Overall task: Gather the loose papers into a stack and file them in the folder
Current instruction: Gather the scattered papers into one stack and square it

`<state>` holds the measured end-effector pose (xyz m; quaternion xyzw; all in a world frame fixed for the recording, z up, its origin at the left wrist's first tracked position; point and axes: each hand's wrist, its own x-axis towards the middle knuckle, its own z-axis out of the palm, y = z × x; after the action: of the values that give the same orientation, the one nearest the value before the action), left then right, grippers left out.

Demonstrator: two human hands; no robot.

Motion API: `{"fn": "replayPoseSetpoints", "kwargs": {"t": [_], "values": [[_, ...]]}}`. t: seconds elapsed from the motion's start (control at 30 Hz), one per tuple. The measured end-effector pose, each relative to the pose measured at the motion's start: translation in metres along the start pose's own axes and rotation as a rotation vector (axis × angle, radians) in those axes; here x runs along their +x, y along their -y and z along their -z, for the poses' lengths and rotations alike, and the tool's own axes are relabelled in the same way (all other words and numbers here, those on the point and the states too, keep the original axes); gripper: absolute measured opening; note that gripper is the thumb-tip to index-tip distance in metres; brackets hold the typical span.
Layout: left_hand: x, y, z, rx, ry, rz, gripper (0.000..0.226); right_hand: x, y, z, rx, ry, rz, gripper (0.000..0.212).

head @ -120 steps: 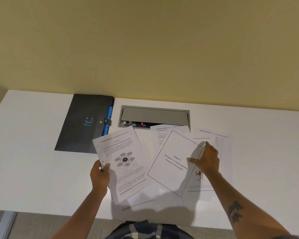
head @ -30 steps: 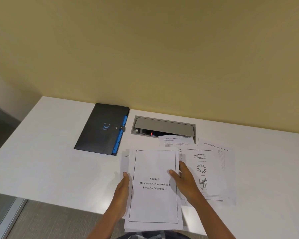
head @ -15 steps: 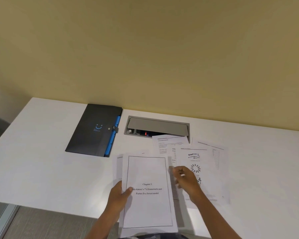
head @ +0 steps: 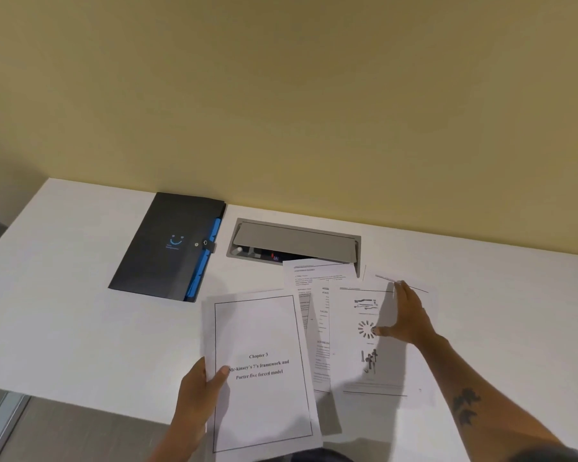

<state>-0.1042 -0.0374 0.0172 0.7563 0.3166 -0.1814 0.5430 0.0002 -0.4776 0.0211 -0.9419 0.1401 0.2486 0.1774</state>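
Papers are what fill the near half of the white table [head: 64,295], and the biggest lot is a small stack [head: 262,371] whose top sheet reads "Chapter 3" inside a thin black border. The left hand [head: 199,391] grips that stack at its left edge, thumb pressed on the printed face and the other fingers hidden beneath, so the stack hangs out past the table's near edge. Just to the right of the stack lie the loose sheets, overlapping one another: a text page [head: 317,278] at the far end, another text page [head: 319,331] half tucked under its neighbours, and a page with small drawings [head: 361,358] on top of them. The right hand [head: 406,320] lies flat and open on the right side of that drawing page, fingers spread and stretched toward the far edge, thumb pointing left at a ring-shaped figure; it clasps nothing. Under the hand, a further sheet [head: 414,371] sticks out to the right. The forearm behind it carries a dark tattoo [head: 466,406]. Beyond the stack and to its left rests a black folder [head: 167,245], shut with a button clasp, blue tabs showing along its right side, well apart from both hands. Right of the folder, a grey cable box [head: 294,241] is set into the table against the yellow wall [head: 281,95], and the far text page overlaps its near rim.
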Motion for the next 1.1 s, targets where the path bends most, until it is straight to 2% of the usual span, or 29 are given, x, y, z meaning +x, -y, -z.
{"fn": "replayPoseSetpoints", "kwargs": {"t": [0.17, 0.4, 0.63, 0.8, 0.9, 1.03, 1.07, 1.1], "values": [[-0.003, -0.001, -0.013, -0.004, -0.02, 0.001, 0.007, 0.009, -0.012, -0.008, -0.142, 0.119, 0.012, 0.15], [-0.004, -0.004, -0.022, -0.074, -0.036, 0.008, 0.014, 0.003, -0.02, -0.021, -0.136, 0.033, 0.064, 0.138], [-0.008, -0.011, -0.024, -0.149, -0.033, 0.004, 0.011, -0.017, -0.02, -0.038, 0.244, -0.083, -0.015, 0.13], [-0.008, -0.015, -0.023, -0.171, -0.005, 0.002, 0.013, -0.031, -0.023, -0.05, 0.516, -0.228, -0.092, 0.125], [-0.01, -0.017, -0.022, -0.179, 0.014, 0.01, 0.019, -0.039, -0.025, -0.055, 0.578, -0.295, -0.224, 0.099], [-0.012, -0.02, -0.02, -0.183, 0.057, 0.005, 0.021, -0.048, -0.029, -0.058, 0.455, -0.428, -0.174, 0.019], [-0.012, -0.021, -0.02, -0.184, 0.066, 0.01, 0.02, -0.051, -0.03, -0.057, 0.473, -0.443, -0.135, 0.007], [-0.013, -0.023, -0.02, -0.18, 0.076, 0.016, 0.018, -0.054, -0.029, -0.055, 0.502, -0.46, -0.113, 0.011]]}}
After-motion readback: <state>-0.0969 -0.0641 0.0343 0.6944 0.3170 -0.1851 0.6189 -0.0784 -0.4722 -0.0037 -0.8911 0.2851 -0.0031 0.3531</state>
